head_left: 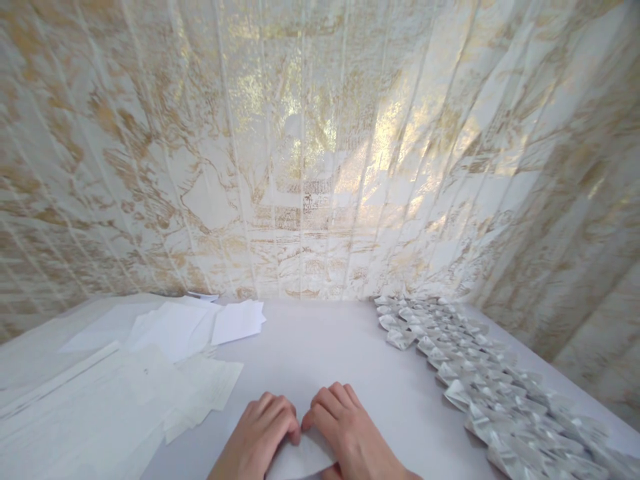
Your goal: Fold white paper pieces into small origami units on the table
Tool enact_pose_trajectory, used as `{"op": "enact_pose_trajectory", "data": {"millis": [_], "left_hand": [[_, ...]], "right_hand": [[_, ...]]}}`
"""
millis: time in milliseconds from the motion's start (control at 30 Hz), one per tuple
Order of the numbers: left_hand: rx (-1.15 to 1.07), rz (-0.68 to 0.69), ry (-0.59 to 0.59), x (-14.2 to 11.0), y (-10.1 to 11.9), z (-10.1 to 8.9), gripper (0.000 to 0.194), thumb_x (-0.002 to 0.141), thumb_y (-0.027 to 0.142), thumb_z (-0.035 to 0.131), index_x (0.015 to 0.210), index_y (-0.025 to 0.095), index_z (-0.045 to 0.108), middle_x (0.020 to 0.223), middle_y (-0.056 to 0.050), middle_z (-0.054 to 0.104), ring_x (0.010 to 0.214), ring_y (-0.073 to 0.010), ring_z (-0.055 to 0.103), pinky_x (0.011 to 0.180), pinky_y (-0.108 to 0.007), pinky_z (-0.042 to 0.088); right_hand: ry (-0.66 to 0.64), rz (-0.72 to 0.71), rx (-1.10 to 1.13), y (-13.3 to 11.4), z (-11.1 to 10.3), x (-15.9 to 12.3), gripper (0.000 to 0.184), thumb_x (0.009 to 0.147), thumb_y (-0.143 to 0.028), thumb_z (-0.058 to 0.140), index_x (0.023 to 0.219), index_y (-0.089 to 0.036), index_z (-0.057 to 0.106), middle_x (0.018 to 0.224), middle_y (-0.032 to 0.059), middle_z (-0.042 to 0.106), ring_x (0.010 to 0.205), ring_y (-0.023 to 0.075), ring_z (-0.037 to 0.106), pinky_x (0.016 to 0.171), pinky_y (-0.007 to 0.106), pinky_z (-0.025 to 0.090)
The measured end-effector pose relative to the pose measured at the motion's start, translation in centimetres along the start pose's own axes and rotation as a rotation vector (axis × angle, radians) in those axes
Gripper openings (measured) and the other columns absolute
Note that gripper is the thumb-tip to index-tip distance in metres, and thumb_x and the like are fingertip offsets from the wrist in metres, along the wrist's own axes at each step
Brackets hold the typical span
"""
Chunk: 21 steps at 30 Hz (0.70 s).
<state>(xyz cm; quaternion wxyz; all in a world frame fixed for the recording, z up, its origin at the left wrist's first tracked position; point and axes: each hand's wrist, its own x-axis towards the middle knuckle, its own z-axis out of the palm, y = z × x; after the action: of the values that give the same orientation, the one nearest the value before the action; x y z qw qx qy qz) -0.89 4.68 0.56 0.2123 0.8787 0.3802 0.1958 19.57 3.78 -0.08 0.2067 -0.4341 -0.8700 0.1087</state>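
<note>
At the bottom middle of the head view, a white sheet of paper (301,459) lies between my two hands at the near part of the table. My left hand (267,430) has its fingers curled down onto the paper's left side. On the other side my right hand (343,427) bends its fingers over the paper's right edge, thumb partly beneath it. The fingertips of both hands come close together at the paper's far end. The lower part of the sheet runs out of the frame.
White sheets (170,327) and a small stack of cut paper (237,322) lie at the back left, with larger printed sheets (95,407) nearer. Rows of folded paper pieces (480,373) line the right side of the white table (320,340). A patterned curtain (300,167) hangs behind.
</note>
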Motion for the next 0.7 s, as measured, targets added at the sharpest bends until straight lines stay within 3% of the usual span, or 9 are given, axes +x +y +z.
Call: {"op": "enact_pose_trajectory", "data": {"millis": [167,300,467,700], "left_hand": [[0.132,-0.037,0.038,0.0,0.8,-0.4,0.033,0.057,0.002,0.049,0.082,0.023,0.045,0.098,-0.003,0.059,0.095,-0.0245,0.051,0.083,-0.035,0.036],[0.192,-0.043,0.056,0.0,1.0,-0.3,0.038,0.045,0.003,0.044,0.076,0.023,0.035,0.094,-0.004,0.057,0.091,-0.0243,0.050,0.079,-0.036,0.035],[0.220,-0.041,0.019,0.0,0.6,0.0,0.034,0.053,-0.001,0.045,0.079,0.021,0.045,0.096,-0.005,0.057,0.092,-0.0249,0.050,0.079,-0.037,0.035],[0.312,-0.033,-0.026,0.1,1.4,-0.7,0.028,0.055,0.007,0.049,0.079,0.021,0.051,0.091,-0.003,0.060,0.085,-0.0244,0.052,0.079,-0.037,0.038]], "right_hand": [[-0.002,-0.006,0.103,0.3,0.3,-0.1,0.048,0.052,-0.006,0.058,0.096,-0.023,0.053,0.108,0.0018,0.058,0.097,0.0228,0.052,0.086,0.033,0.038],[0.033,0.024,0.100,0.0,0.1,0.0,0.042,0.045,-0.004,0.050,0.082,-0.022,0.052,0.096,0.0009,0.058,0.089,0.0213,0.053,0.081,0.032,0.038],[0.019,0.068,0.072,-0.4,-0.4,0.0,0.041,0.044,-0.007,0.051,0.082,-0.022,0.059,0.090,0.0019,0.059,0.086,0.0231,0.053,0.079,0.033,0.039],[-0.053,0.090,0.064,-0.3,-0.8,0.2,0.031,0.056,-0.011,0.068,0.083,-0.022,0.058,0.094,0.0005,0.058,0.090,0.0228,0.054,0.083,0.033,0.040]]}}
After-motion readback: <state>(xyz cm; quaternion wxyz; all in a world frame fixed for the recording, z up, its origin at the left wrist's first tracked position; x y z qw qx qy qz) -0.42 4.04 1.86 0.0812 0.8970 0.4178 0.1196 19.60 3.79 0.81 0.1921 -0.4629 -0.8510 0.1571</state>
